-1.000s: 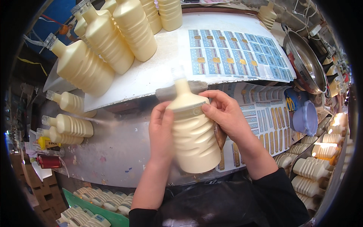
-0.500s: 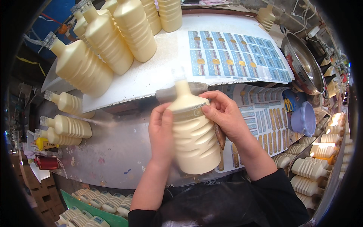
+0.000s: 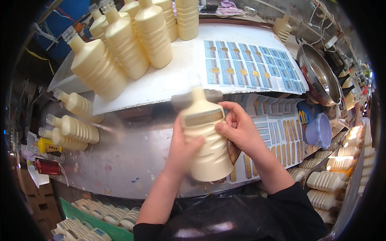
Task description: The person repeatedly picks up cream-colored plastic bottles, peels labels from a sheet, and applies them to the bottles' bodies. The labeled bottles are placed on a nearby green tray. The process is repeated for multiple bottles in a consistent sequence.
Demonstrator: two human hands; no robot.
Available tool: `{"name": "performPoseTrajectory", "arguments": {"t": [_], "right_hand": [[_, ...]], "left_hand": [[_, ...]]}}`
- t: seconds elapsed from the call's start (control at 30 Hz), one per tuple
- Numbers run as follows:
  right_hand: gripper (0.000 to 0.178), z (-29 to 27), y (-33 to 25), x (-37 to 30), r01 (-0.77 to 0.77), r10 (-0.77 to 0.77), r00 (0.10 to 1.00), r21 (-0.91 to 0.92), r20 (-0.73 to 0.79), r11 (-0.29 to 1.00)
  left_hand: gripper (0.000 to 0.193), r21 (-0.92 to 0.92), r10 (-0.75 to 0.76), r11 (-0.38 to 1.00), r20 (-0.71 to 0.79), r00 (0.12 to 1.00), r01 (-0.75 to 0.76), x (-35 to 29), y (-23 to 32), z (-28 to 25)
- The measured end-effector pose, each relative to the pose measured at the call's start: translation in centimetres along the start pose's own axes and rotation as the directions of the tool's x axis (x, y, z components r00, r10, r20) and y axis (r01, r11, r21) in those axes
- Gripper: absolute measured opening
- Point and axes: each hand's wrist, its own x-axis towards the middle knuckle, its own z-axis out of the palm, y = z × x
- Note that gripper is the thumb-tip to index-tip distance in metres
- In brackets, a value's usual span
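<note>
- Left hand [image 3: 181, 149] grips the ribbed cream plastic bottle [image 3: 207, 140] upright, above the metal bench [image 3: 120, 160].
- Right hand [image 3: 238, 129] presses its gold band label [image 3: 203, 118], fingers closed around the bottle's shoulder.

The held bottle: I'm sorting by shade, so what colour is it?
Pale cream-yellow bottle, with a gold band label; the head view shows it.

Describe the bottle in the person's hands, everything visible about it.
The bottle is cream-coloured, looks like plastic, with a ribbed, wavy body and a narrow neck; its top is blurred. A gold strip label sits across its shoulder. It is held upright, slightly tilted, above the metal bench. The left hand grips its side; the right hand presses fingertips near the label.
</note>
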Motion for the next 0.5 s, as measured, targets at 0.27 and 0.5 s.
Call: {"name": "performPoseTrajectory", "arguments": {"t": [0.27,0.5], "right_hand": [[0.062,-0.5,1.8,0.9,-0.063,0.056,0.997,0.119,0.06,0.991],[0.06,-0.4,1.6,0.7,-0.068,0.058,0.997,0.191,0.058,0.979]], "left_hand": [[0.088,0.532,0.177,0.843,-0.142,0.974,-0.076,-0.6,0.7,0.8],[0.09,0.591,0.231,0.8,-0.137,0.963,-0.108,-0.9,0.4,0.7]]}}
